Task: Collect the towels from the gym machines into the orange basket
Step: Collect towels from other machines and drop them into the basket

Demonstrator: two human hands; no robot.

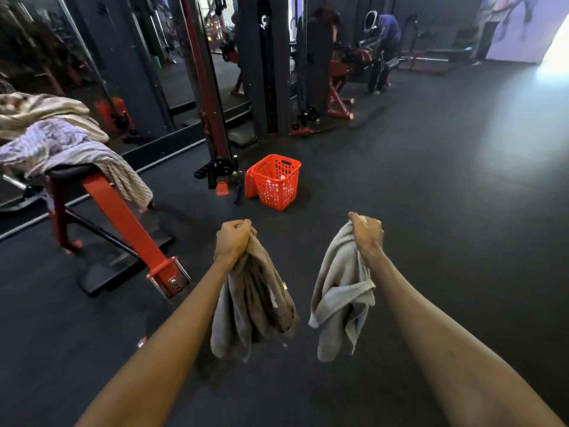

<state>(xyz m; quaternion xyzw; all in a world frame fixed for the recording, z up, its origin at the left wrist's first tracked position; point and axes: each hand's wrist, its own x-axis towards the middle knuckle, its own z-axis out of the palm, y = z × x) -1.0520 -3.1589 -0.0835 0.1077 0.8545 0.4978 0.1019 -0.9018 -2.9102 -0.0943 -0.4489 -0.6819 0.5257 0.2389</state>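
Both forearms run off the bottom edge of the frame, and the fingertips of each hand are buried in cloth, so only knuckles and the backs of the hands show. The left hand (233,238), low in the centre, is curled tight round the bunched top of a brown towel (258,303), which hangs free below the fist. The right hand (368,232), just right of centre, grips the gathered end of a grey towel (340,291) the same way, fingers wrapped over it and the rest dangling in folds. The two towels hang apart, not touching. The orange basket (275,181) stands on the dark floor (431,180) at the centre of the frame, above and between the hands and well apart from them. Something pale shows through its mesh wall, perhaps a towel, though the holes hide too much to be sure. At the left edge a red-framed bench (123,211) carries a striped lilac towel (52,146) and, above it, a beige towel (40,107), both cut off by the frame. In the upper right a person (386,41) bends over a machine, dim and blurred. A white mark on the dark upright (264,72) at top centre is too smeared to read.
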